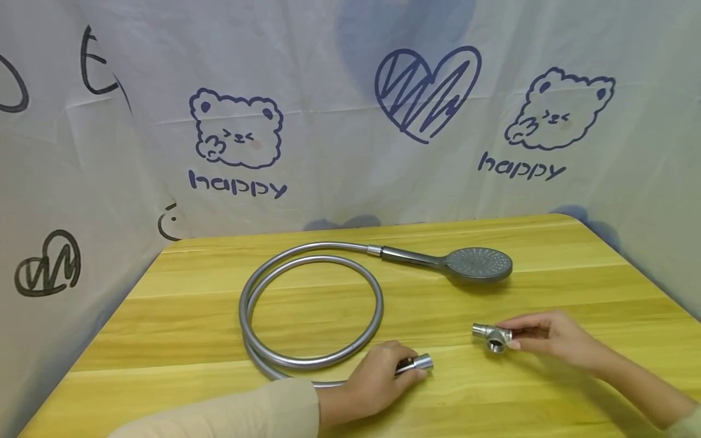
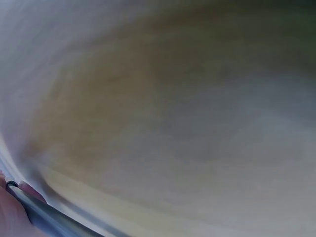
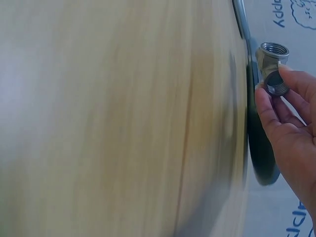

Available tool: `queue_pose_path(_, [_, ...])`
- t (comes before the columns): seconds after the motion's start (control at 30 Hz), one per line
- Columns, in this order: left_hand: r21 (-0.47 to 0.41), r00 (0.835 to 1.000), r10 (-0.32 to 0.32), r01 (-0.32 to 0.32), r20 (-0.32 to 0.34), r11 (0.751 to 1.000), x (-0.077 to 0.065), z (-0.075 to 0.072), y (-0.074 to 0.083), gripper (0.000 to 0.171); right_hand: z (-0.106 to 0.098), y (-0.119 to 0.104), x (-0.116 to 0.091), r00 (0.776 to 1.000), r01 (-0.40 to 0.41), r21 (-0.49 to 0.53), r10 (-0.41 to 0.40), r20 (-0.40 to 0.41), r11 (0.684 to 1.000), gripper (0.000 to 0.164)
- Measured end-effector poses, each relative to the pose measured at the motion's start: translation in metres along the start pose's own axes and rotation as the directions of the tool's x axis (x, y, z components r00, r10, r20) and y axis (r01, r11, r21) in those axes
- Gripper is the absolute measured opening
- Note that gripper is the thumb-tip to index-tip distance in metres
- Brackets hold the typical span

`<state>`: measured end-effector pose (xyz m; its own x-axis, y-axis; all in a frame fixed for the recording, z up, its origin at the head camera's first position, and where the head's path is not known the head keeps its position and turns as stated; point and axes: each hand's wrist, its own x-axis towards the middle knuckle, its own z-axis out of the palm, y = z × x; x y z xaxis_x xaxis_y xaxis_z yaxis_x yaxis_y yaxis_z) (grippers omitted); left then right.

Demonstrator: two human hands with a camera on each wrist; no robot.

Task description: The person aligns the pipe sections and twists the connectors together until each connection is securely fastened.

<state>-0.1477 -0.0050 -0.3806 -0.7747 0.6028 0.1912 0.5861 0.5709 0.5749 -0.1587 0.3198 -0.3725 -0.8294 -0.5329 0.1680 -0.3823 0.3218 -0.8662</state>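
Observation:
Near the front of the table, my left hand [image 1: 380, 374] grips the end of a grey shower hose [image 1: 323, 363]. Its silver connector nut [image 1: 423, 362] sticks out past the fingers, pointing right. To the right, my right hand [image 1: 558, 337] pinches a metal tee fitting [image 1: 495, 338] between thumb and fingers. In the right wrist view the tee fitting [image 3: 271, 66] shows two threaded openings. A gap of bare wood lies between nut and tee. In the left wrist view only a bit of the hand [image 2: 12, 215] and the hose [image 2: 47, 215] shows at the lower left.
The hose lies in a round coil at the table's middle left. Its far end joins a grey shower head [image 1: 476, 264], which lies face up behind the tee. White cloth [image 1: 328, 121] with drawn bears and hearts surrounds the wooden table [image 1: 181, 286].

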Motion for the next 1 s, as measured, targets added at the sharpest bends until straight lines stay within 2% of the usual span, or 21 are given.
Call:
queue_pose_path(0.2, [-0.006, 1.0, 0.009, -0.009, -0.011, 1.0, 0.001, -0.001, 0.001, 0.023, 0.01, -0.003, 0.009, 0.996, 0.053, 0.054, -0.056, 0.067, 0.997, 0.029])
queue_pose_path(0.3, [-0.012, 1.0, 0.008, -0.008, -0.013, 1.0, 0.002, -0.001, 0.002, 0.023, 0.014, -0.004, 0.013, 0.994, 0.05, 0.079, -0.057, 0.088, 0.996, 0.029])
queue_pose_path(0.77, [0.028, 1.0, -0.019, 0.019, -0.003, 0.999, 0.004, -0.001, 0.004, 0.021, 0.032, -0.001, 0.027, 0.982, 0.086, 0.153, -0.11, 0.155, 0.984, 0.03])
queue_pose_path(1.0, [-0.002, 1.0, -0.021, 0.021, -0.005, 1.0, 0.003, 0.0, 0.004, 0.021, 0.035, -0.004, 0.03, 0.976, 0.09, 0.189, -0.124, 0.178, 0.978, 0.031])
